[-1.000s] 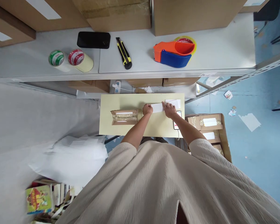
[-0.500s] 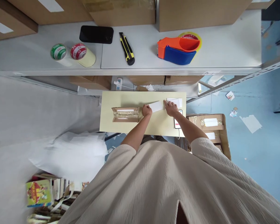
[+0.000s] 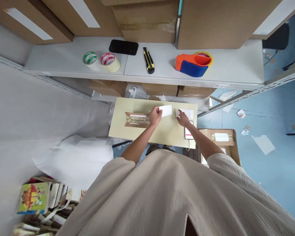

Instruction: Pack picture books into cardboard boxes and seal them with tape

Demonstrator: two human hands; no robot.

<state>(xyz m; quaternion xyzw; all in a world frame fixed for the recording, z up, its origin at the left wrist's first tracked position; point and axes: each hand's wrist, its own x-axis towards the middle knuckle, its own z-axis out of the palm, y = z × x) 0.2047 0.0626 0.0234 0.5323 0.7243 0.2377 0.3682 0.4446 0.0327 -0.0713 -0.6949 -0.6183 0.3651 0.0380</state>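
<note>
Between hands, white label (image 3: 166, 110), left-pinched

Small box (image 3: 137, 119) on desk (image 3: 137, 136), left part. Left hand (image 3: 155, 116) just right of box, holding label (image 3: 165, 110). Right hand (image 3: 183, 118) further right, on label stack (image 3: 188, 113). Phone (image 3: 188, 132) at desk's right edge. Shelf (image 3: 226, 70) behind desk carries tape rolls (image 3: 100, 59), knife (image 3: 148, 60), dispenser (image 3: 193, 63).

No legible txt; shelf-edge tag (image 3: 220, 86) too small to read.
</note>
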